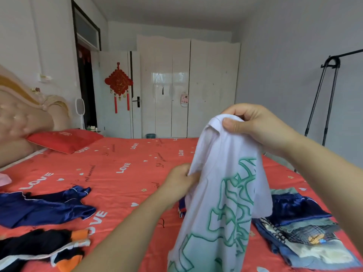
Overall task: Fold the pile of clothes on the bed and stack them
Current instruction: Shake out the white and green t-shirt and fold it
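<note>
Over the bed, at 4 o'clock in the view: white shirt (225, 183) with green print hung in the air. Its lower end left the view at the bottom edge, so contact with the sheet could not be confirmed.
Right hand (253, 124): at 3 o'clock, raised. Thumb and curled fingers were clamped on the bunched collar end of the shirt, carrying its weight.
Left hand (180, 179): at 6 o'clock, lower than the right. Fingers pinched the shirt's near side edge, probably at a sleeve or shoulder seam. The cloth hid the exact spot.
Key relation: the shirt's long axis ran from 12 to 6 o'clock, straight down from the right-hand grip. The left hand lay at 8 o'clock from that grip, touching the cloth partway down its edge.
Next move (judgement): the shirt needed spreading flat. The left hand would have to rise level with the right so that the axis turned across the bed (127, 163).
Folded stack (306, 232): at 4 o'clock, beside and partly behind the shirt, nearer the right hand, with blue satin on top.
Unfolded items: blue satin garment (43, 207) at 8 o'clock and black-and-orange garment (39, 246) at 7 o'clock, both well apart from the stack.
Progress (judgement): partway, with several pieces left.
</note>
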`<state>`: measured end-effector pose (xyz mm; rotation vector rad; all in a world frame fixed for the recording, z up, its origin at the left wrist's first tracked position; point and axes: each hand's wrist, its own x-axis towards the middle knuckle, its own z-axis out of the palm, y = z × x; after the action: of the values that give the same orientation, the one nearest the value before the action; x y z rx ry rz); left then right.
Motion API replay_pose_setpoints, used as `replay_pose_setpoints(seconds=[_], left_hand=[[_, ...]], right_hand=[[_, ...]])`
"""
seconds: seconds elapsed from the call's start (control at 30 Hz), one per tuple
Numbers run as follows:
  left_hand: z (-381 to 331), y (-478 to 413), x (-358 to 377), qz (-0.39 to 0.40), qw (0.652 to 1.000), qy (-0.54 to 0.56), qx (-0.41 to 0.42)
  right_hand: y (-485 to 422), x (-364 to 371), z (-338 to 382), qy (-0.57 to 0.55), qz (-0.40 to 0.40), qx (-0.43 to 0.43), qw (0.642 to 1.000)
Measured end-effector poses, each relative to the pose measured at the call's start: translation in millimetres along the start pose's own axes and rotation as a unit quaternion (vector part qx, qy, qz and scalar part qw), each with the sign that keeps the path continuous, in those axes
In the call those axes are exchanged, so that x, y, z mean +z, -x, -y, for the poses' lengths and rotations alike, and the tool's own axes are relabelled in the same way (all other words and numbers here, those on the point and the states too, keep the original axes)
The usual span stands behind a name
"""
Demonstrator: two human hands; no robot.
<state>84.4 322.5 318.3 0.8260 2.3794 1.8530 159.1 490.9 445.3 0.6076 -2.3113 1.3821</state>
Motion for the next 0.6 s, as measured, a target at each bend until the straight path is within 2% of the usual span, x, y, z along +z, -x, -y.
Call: replay_pose_setpoints(seconds=[0.1, 0.2, 0.3, 0.43, 0.53, 0.6], left_hand=[[1, -2, -37, -0.057, 0.997, 0.06, 0.005], [-9, 4, -71, -0.06, 0.997, 0.055, 0.001], [-22, 10, -94, -0.038, 0.998, -0.048, 0.025], [-43, 13, -119, -0.024, 0.977, -0.199, 0.068], [-58, 8, -141, -0.076, 0.958, -0.253, 0.113], [-67, 3, -152, -0.123, 0.924, -0.332, 0.147]], right_hand=[[1, -21, -8, 0.028, -0.072, 0.043, 0.996], [1, -34, -24, 0.012, -0.144, 0.12, 0.982], [1, -33, -40, -0.016, -0.16, 0.172, 0.972], [-2, -26, -47, -0.028, -0.15, 0.192, 0.969], [-6, -28, -42, -0.035, -0.162, 0.163, 0.973], [-10, -29, -39, -0.021, -0.171, 0.14, 0.975]])
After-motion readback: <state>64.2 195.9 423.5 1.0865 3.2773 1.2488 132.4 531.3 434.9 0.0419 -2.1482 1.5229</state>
